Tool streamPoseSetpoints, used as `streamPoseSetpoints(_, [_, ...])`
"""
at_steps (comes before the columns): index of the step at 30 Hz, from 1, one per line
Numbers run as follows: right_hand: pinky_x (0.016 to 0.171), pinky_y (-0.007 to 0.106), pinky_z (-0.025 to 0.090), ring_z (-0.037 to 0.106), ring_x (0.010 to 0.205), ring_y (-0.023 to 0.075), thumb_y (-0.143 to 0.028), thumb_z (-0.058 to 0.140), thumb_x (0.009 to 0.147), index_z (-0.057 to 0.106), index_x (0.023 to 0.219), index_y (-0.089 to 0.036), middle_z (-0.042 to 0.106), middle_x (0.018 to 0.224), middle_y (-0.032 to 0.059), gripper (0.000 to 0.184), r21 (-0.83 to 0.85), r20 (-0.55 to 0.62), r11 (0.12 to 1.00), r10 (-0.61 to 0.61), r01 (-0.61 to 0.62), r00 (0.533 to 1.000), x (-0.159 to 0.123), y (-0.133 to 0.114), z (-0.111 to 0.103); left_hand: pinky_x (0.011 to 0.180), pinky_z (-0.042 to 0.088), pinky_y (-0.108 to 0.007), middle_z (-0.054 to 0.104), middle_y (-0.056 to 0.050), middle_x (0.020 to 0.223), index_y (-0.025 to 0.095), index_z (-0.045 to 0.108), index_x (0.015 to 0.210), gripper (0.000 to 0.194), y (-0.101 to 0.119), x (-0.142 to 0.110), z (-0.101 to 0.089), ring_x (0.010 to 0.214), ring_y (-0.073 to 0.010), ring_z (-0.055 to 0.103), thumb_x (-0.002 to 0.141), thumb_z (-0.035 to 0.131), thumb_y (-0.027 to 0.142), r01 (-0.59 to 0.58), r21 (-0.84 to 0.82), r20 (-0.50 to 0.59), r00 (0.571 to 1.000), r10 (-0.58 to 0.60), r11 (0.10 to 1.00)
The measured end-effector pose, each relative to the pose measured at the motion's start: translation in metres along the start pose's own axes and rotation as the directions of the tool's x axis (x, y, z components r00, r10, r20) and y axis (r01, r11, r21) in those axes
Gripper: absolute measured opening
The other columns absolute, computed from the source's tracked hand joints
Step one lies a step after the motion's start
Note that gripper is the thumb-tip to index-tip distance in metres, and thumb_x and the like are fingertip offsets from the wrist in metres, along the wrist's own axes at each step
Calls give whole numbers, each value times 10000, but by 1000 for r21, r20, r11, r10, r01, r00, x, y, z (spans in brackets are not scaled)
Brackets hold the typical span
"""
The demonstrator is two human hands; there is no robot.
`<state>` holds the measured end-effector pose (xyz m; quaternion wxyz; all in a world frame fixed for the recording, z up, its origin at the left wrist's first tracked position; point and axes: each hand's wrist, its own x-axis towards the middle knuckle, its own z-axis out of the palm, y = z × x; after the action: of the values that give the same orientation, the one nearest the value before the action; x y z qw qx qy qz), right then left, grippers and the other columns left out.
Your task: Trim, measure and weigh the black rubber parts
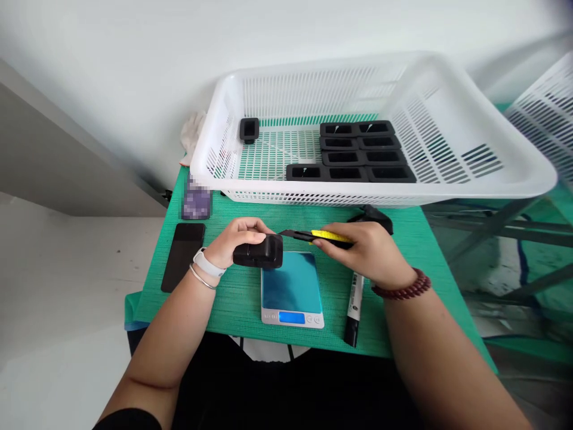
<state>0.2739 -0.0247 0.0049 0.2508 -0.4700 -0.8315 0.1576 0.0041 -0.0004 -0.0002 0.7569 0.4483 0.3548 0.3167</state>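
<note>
Can read no word or number. Can see dark print along the white barrel of the marker (354, 306), near the front edge of the green surface (237, 304) and right of its middle, but cannot make out letters. By the middle of that same edge, on the scale (292, 292), can spot small marks on either side of the blue display (291, 318) (too tiny to decipher), and can tell no figure inside it. Near the left edge, toward the back, cannot read the purple item (196, 203), blurred into blocks.

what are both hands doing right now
Left hand: closed, holding a black part.
Right hand: closed, holding a yellow-and-black utility knife.
</note>
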Motion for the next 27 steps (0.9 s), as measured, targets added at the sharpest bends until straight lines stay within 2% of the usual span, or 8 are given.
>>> streamPoseSetpoints(5, [498, 254, 387, 544, 495, 111, -423, 570, 886, 677, 795, -194, 663, 614, 9, 268, 117, 123, 989, -100, 86, 987, 1, -4, -2, 621, 488, -248, 722, -66, 810, 124, 705, 811, 289, 0, 0, 0, 681, -144, 646, 623, 748, 340, -20, -8, -36, 999, 20, 1000])
streamPoseSetpoints(7, [502, 265, 392, 557, 503, 124, -426, 567, 885, 684, 811, -195, 677, 633, 18, 270, 55, 96, 997, -66, 61, 993, 1, -4, -1, 606, 480, -247, 715, -63, 787, 123, 706, 804, 286, 1, -1, 0, 659, -140, 637, 623, 746, 341, -19, 7, -30, 999, 19, 1000])
streamPoseSetpoints(11, [530, 286, 420, 608, 556, 157, -455, 541, 897, 694, 850, -207, 714, 699, 42, 294, -59, -28, 998, -1, 0, 1000, 0, 0, 0, 566, 460, -237, 695, -50, 728, 122, 706, 784, 289, 1, -1, 0, 608, -130, 612, 618, 742, 356, -18, 12, -32, 999, 19, 1000])
streamPoseSetpoints(15, [530, 278, 419, 622, 570, 156, -456, 553, 893, 695, 823, -204, 720, 711, 42, 298, -48, 34, 995, -82, 83, 996, -1, 1, -2, 578, 464, -240, 703, -60, 737, 115, 706, 781, 303, 1, 0, 0, 616, -136, 617, 619, 731, 370, -27, 7, -51, 998, 27, 1000])
streamPoseSetpoints(17, [528, 278, 415, 627, 571, 158, -450, 553, 896, 699, 833, -198, 720, 714, 45, 297, -53, 46, 995, -83, 85, 995, -1, 1, -1, 574, 463, -238, 706, -62, 742, 114, 706, 779, 310, 1, 0, 0, 618, -137, 619, 620, 735, 378, -22, 13, -43, 999, 23, 1000])
streamPoseSetpoints(22, [538, 294, 428, 638, 582, 177, -476, 531, 906, 699, 863, -207, 726, 734, 55, 320, -133, -50, 991, -2, -5, 999, -1, 3, 2, 559, 458, -227, 698, -49, 726, 123, 707, 808, 324, 1, -1, -1, 606, -130, 616, 614, 753, 379, -12, 21, -1, 1000, 12, 1000])
streamPoseSetpoints(27, [552, 294, 442, 624, 579, 169, -503, 512, 906, 696, 867, -211, 714, 695, 46, 347, -117, -70, 992, -64, 55, 996, -2, 0, -1, 548, 447, -214, 694, -51, 718, 117, 703, 809, 329, 0, 0, -2, 593, -123, 608, 625, 732, 388, -27, 7, -51, 998, 27, 1000])
